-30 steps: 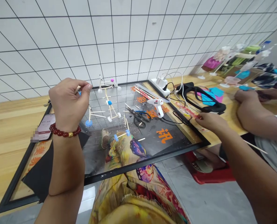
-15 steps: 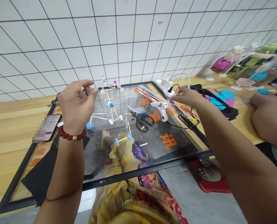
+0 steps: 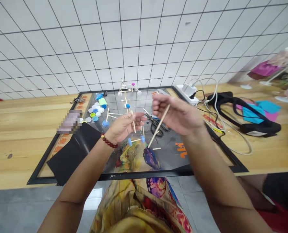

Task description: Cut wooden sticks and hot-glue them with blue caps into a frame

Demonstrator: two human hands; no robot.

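Note:
My right hand (image 3: 178,114) is shut on a thin wooden stick (image 3: 159,126), which slants down toward the panel. My left hand (image 3: 124,125) is held palm up and slightly curled beside it, with nothing visible in its fingers. A red bead bracelet (image 3: 109,141) circles my left wrist. Beyond my hands, a stick model (image 3: 128,88) with bottle-cap feet and a pink ball stands on a black-framed glass panel (image 3: 173,158). A small stick piece with blue caps (image 3: 135,140) lies just below my left fingers. Black-handled scissors (image 3: 157,127) lie partly hidden behind my right hand.
Several plastic bottle caps (image 3: 95,111) lie at the panel's far left. A black sheet (image 3: 72,152) overlaps its near left corner. A power strip (image 3: 189,92) with white cables, a black strap (image 3: 246,113) and coloured paper (image 3: 259,110) lie on the wooden table to the right.
My view has swung left, bringing the bottle caps into sight. Both hands have come together over the panel, and my right hand now shows a wooden stick. The glue gun and co-worker's hands are out of sight.

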